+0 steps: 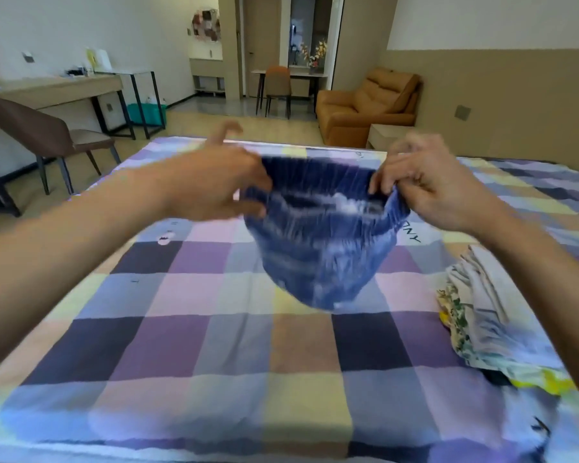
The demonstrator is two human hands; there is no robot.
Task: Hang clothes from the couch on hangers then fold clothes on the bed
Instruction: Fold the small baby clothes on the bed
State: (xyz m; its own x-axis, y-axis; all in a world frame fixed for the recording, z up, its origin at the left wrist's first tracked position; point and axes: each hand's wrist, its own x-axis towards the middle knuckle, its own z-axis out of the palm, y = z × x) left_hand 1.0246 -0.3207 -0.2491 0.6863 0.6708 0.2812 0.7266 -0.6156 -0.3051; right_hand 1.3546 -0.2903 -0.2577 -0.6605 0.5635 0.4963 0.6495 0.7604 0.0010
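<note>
Holding a blue striped garment [318, 248] up over the bed [214, 345], stretched by its gathered edge between both hands. Left hand [221, 185] gripping the left end of that edge, one finger raised free of the cloth. Right hand [425, 188] pinching the right end, fingers [381, 183] curled over the fabric. Hanging clear of the checked cover, lower part blurred and bunched.

Likely slips from here:
- Losing one corner if either pinch loosens, dropping the cloth in a crumpled heap.
- Laying it down while still bunched, trapping creases under the first fold.
- Setting it too far right, onto the pile of clothes [482, 312] at the bed's right side, tangling the two or toppling the stack.
- Pulling unevenly, skewing the edge and spoiling the fold line.
</note>
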